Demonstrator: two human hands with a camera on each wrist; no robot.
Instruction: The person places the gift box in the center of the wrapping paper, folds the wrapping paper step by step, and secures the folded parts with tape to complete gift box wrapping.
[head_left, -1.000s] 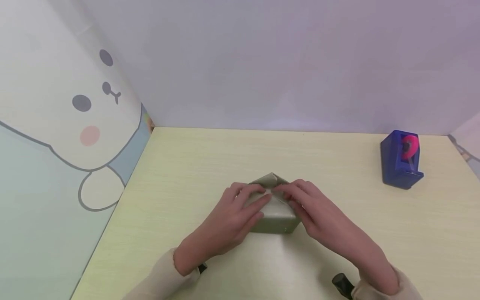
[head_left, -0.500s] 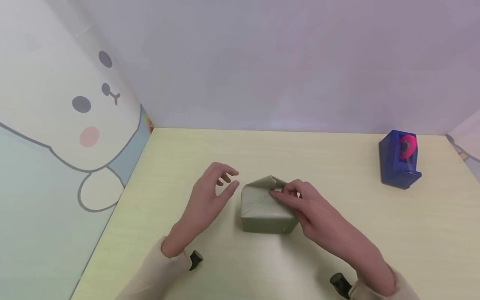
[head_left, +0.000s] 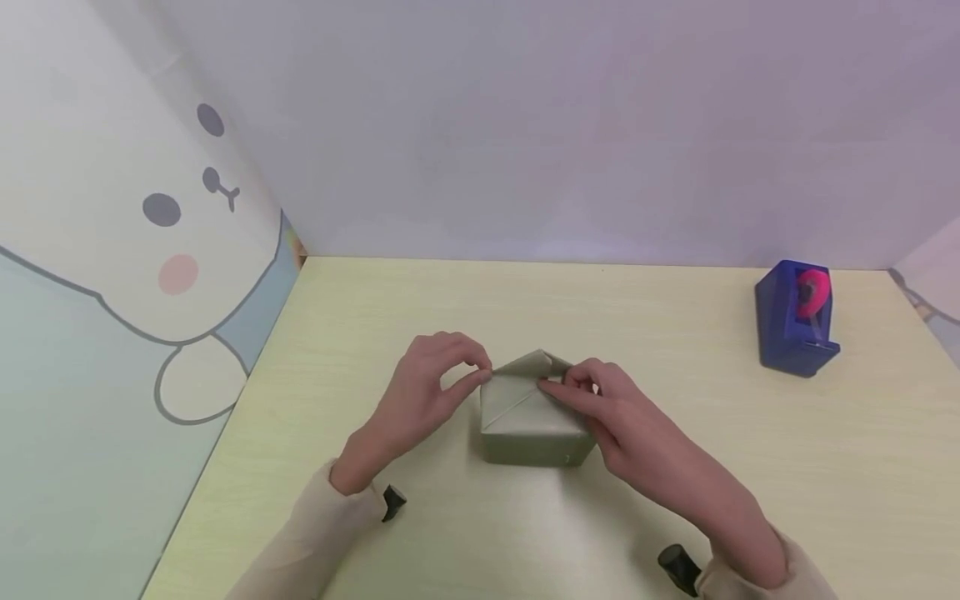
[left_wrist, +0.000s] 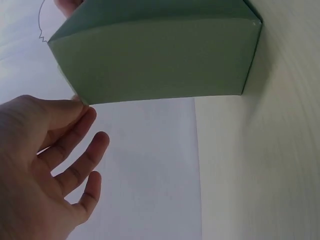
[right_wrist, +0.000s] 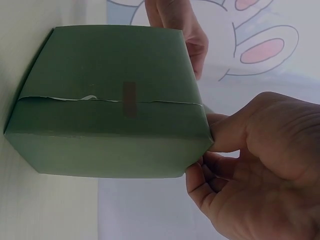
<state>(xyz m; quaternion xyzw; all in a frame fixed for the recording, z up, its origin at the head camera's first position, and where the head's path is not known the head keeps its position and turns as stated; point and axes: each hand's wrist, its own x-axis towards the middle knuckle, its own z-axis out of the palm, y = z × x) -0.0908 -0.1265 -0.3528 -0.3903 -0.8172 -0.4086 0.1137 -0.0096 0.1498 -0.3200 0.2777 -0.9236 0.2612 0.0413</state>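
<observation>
A box wrapped in green paper (head_left: pixel 534 421) sits on the table, its near end up in the head view. On that top, a folded paper flap (head_left: pixel 527 365) stands peaked at the far side. My left hand (head_left: pixel 423 383) pinches the paper at the far left corner between thumb and index finger; the left wrist view shows its other fingers loosely spread. My right hand (head_left: pixel 637 429) holds the right far corner, with one finger laid on the folds. In the right wrist view a strip of tape (right_wrist: pixel 129 100) crosses the paper's seam.
A blue tape dispenser (head_left: pixel 795 321) with a pink roll core stands at the back right of the pale wooden table (head_left: pixel 420 292). A plain wall (head_left: pixel 525 133) rises behind, and a panel with a cartoon animal (head_left: pixel 120 250) stands on the left.
My left hand has left the box top, swung out to the left, then come back to pinch the far left corner. My right hand has stayed at the right side, its finger on the folds.
</observation>
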